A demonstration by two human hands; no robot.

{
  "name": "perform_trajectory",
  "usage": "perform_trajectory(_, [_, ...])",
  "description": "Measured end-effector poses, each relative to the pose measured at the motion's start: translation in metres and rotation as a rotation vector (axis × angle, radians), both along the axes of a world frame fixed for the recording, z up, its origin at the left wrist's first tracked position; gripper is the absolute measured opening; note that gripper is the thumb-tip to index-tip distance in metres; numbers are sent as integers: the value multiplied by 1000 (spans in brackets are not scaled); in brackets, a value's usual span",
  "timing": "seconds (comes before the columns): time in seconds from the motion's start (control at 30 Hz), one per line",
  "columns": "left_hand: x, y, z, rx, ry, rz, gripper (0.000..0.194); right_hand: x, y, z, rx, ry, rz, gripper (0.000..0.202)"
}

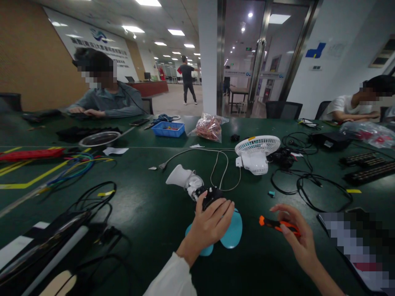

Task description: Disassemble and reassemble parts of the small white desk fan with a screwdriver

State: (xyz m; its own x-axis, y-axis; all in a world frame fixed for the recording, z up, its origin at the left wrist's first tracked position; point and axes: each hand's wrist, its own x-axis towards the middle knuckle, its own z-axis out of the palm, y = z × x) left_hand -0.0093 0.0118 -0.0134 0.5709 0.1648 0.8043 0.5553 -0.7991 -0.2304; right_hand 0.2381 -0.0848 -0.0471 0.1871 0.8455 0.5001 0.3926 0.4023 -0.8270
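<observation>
My left hand [212,222] is closed over the black motor [212,197] of a partly dismantled fan. The fan lies on the table, its white neck piece [180,176] pointing away to the left. Light blue fan blades [233,230] show from under my hand, partly covered by it. To the right, my right hand [296,234] grips a screwdriver [279,225] with an orange and black handle. Its tip points left, towards the motor, and is apart from it; the thin shaft is hard to make out. A small teal piece [271,194] lies just beyond that hand.
Beyond the motor stand the white fan housing and grille [257,154], with a cord [228,164] looping nearby. Black cables [308,189] lie at right, a laptop-like device [348,246] at near right. A blue tray [168,129] and plastic bag [210,127] sit farther back. Two people sit across.
</observation>
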Motion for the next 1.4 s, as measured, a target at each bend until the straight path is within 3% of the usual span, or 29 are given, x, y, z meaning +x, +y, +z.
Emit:
perform_trajectory(0.2, [1, -1, 0, 10, 20, 6, 26, 0, 1, 0, -334, 221, 11, 40])
perform_trajectory(0.3, [2, -1, 0, 13, 14, 10, 25, 2, 4, -2, -387, 226, 16, 48])
perform_trajectory(0.5, [1, 1, -1, 31, 7, -1, 25, 1, 3, 0, -291, 150, -68, 37])
perform_trajectory(0.63, [1, 1, -2, 44, 7, -4, 27, -1, 0, 2, -121, 132, -105, 33])
perform_trajectory(0.77, [2, 1, -3, 49, 31, -6, 27, 0, 3, 2, -5, 142, -65, 37])
perform_trajectory(0.9, [3, 1, -4, 45, 31, -7, 27, 3, 7, -2, -31, 170, 43, 34])
perform_trajectory(1.03, [2, 0, -5, 49, 41, 5, 26, 3, 7, -8, -174, 249, 129, 33])
perform_trajectory(1.17, [0, 0, -5, 51, 49, 14, 25, 2, 5, -9, -211, 258, 107, 33])
perform_trajectory(1.4, [0, 1, -3, 44, 44, 12, 26, 0, 2, 3, -57, 134, 10, 34])
